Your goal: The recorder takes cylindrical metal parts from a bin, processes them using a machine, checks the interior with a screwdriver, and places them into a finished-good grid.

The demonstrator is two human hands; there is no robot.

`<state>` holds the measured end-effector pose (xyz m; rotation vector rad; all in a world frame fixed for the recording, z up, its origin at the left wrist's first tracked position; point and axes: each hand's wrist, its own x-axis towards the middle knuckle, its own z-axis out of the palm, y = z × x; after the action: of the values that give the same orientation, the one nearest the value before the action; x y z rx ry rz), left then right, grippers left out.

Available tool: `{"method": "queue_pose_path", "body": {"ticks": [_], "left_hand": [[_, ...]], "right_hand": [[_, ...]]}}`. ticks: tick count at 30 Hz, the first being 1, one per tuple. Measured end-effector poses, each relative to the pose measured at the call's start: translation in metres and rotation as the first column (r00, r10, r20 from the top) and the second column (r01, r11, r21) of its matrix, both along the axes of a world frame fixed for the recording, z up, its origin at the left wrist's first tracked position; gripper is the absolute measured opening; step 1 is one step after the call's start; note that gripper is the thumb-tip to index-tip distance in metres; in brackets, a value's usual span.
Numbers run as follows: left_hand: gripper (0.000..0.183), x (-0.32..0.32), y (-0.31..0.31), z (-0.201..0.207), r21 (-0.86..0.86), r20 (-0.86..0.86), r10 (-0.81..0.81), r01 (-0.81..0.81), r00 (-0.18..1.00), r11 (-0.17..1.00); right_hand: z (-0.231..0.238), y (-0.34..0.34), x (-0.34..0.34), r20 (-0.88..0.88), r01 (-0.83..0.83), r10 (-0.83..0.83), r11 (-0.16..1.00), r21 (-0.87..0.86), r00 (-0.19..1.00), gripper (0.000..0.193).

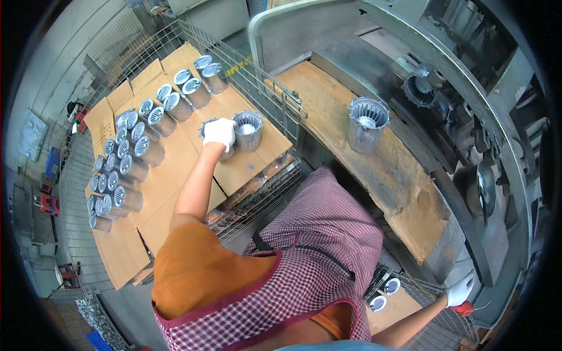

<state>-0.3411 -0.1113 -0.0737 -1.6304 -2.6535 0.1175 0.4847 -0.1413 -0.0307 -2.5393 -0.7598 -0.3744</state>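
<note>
My left hand (219,134), in a white glove, is closed over the top of a finned metal cylinder (228,154) standing on the cardboard; the glove hides most of it. Right beside it stands a matching finned cylinder (249,132), upright with its open, ribbed end up. Another such cylinder (367,126) rests upright on the worn wooden board (404,187) to the right. Far out at the lower right, my gloved right hand (461,291) has its fingers stretched out near the machine's edge. Just below that hand is a red, rounded object (464,309).
Rows of metal cylinders with slotted tops (158,117) stand on the cardboard sheet (170,193) inside a wire cage (216,44). A curved metal machine frame (468,76) surrounds the board. Two more slotted cylinders (378,303) lie at the lower right.
</note>
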Motion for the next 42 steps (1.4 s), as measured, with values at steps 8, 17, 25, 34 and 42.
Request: {"method": "queue_pose_path", "body": {"ticks": [8, 17, 25, 34, 42], "left_hand": [[0.018, 0.029, -0.036, 0.048, 0.388, -0.209, -0.151, 0.224, 0.966, 0.894], [0.026, 0.055, 0.05, 0.197, 0.623, -0.288, -0.309, 0.422, 0.907, 0.659], [0.025, 0.092, 0.175, 0.178, 0.424, -0.242, -0.287, 0.367, 0.927, 0.828], [0.029, 0.084, 0.187, 0.103, 0.274, -0.25, -0.219, 0.286, 0.943, 0.918], [0.022, 0.105, 0.171, 0.103, 0.394, -0.418, -0.48, 0.63, 0.771, 0.669]], "right_hand": [[-0.006, -0.002, 0.001, -0.039, -0.036, 0.038, 0.997, 0.068, 0.999, 0.067], [-0.011, -0.001, -0.001, -0.082, -0.097, 0.116, 0.974, 0.204, 0.99, 0.063], [0.003, -0.007, -0.021, 0.014, -0.127, 0.126, 0.983, 0.129, 0.992, 0.057], [0.005, -0.006, -0.026, 0.03, -0.066, 0.063, 0.99, 0.125, 0.998, 0.06], [0.001, -0.003, -0.022, 0.057, -0.056, 0.047, 0.982, 0.178, 0.997, 0.06]]}}
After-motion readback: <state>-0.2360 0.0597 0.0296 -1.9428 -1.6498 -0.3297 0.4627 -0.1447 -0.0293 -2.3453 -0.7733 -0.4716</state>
